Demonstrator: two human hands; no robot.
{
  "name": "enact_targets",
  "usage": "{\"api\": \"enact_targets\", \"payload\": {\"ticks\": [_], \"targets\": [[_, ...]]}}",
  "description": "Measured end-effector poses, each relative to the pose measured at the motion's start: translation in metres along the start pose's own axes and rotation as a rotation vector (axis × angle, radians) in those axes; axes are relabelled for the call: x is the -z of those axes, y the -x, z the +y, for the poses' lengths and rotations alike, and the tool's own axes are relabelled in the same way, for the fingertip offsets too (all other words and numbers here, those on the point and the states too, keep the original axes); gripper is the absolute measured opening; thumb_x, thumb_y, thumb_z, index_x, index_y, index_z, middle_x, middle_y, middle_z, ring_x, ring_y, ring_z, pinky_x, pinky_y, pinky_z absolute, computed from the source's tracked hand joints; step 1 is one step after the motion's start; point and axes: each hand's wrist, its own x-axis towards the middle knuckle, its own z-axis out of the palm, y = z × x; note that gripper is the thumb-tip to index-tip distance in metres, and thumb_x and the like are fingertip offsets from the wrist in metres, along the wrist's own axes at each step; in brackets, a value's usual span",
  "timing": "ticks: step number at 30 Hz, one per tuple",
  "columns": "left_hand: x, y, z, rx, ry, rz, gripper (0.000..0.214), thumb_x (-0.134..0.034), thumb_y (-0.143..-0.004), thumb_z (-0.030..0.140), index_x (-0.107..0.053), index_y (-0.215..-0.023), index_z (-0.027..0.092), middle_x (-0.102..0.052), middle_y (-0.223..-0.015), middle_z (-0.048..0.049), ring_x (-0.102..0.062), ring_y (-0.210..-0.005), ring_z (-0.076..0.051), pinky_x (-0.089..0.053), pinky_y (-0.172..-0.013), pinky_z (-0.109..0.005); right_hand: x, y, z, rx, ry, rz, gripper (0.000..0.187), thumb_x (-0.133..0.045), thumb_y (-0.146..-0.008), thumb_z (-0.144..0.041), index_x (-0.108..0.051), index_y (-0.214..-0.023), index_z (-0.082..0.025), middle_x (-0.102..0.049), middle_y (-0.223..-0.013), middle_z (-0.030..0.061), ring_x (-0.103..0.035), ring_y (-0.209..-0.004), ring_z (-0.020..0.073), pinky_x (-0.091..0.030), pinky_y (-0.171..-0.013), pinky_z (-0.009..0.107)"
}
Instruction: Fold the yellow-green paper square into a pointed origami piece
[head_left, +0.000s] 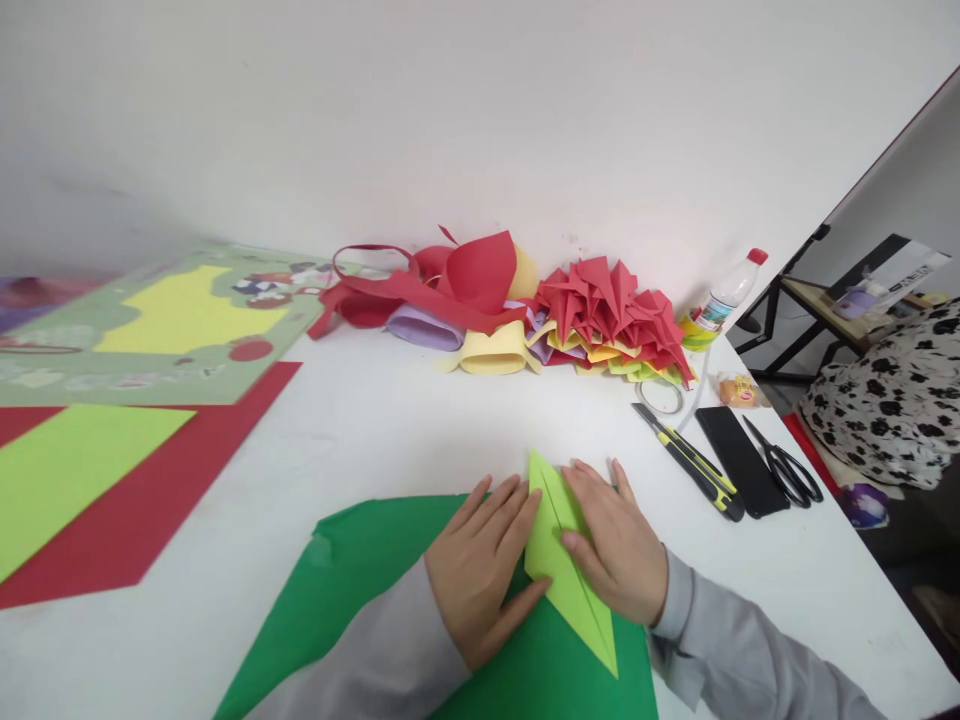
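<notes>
A lime-green paper (546, 545), folded into a long pointed diamond with a seam down its middle, lies on a dark green sheet (352, 570). My left hand (480, 565) rests flat, its fingertips and thumb touching the paper's left edge. From the right, my right hand (619, 545) presses on the paper's right half, thumb near the seam and fingers stretched out. Neither hand is wrapped around anything. Part of the paper's right side is hidden beneath my right hand.
Red folded paper pieces (600, 300) and curled strips (480, 275) pile against the wall. At right lie a utility knife (694, 465), a black flat object (742, 460), scissors (787, 470), a tape roll (660, 398) and a bottle (727, 295). Red sheets (172, 500) lie left. A person's patterned clothing (892, 390) shows far right.
</notes>
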Motion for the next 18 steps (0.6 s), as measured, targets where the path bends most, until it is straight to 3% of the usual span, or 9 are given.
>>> {"api": "enact_targets", "payload": {"ticks": [3, 7, 10, 18], "targets": [[0.002, 0.000, 0.002, 0.009, 0.053, 0.008, 0.047, -0.043, -0.095, 0.034, -0.049, -0.134, 0.008, -0.065, -0.123, -0.0195, -0.054, -0.126, -0.034, -0.039, -0.110, -0.055, -0.003, 0.002, 0.007, -0.048, -0.125, 0.138, 0.040, -0.040, -0.099, -0.023, -0.041, -0.138, -0.018, -0.061, -0.132, 0.0134, -0.050, -0.132, 0.0239, -0.025, -0.118, 0.057], [0.003, 0.000, 0.006, -0.014, 0.093, 0.025, 0.030, -0.045, -0.095, 0.022, -0.063, -0.117, 0.012, -0.070, -0.112, -0.0162, -0.061, -0.115, -0.031, -0.047, -0.103, -0.053, -0.007, 0.002, 0.013, -0.081, -0.211, 0.223, 0.033, -0.047, -0.094, -0.021, -0.051, -0.127, -0.023, -0.069, -0.112, 0.0078, -0.064, -0.110, 0.0216, -0.034, -0.114, 0.052], [0.004, -0.001, 0.010, -0.052, 0.089, 0.047, 0.027, -0.044, -0.094, 0.015, -0.066, -0.111, 0.013, -0.072, -0.108, -0.0146, -0.065, -0.108, -0.029, -0.053, -0.098, -0.050, -0.009, 0.002, 0.013, -0.104, -0.215, 0.263, 0.033, -0.049, -0.091, -0.020, -0.053, -0.124, -0.024, -0.070, -0.104, 0.0067, -0.066, -0.103, 0.0216, -0.037, -0.112, 0.050], [0.006, -0.004, 0.014, -0.064, 0.084, 0.117, 0.024, -0.044, -0.095, 0.009, -0.065, -0.106, 0.011, -0.074, -0.105, -0.0140, -0.068, -0.103, -0.027, -0.059, -0.089, -0.042, -0.008, 0.002, 0.012, -0.094, -0.194, 0.231, 0.031, -0.048, -0.092, -0.020, -0.054, -0.122, -0.023, -0.069, -0.114, 0.0095, -0.063, -0.109, 0.0233, -0.036, -0.112, 0.052]]}}
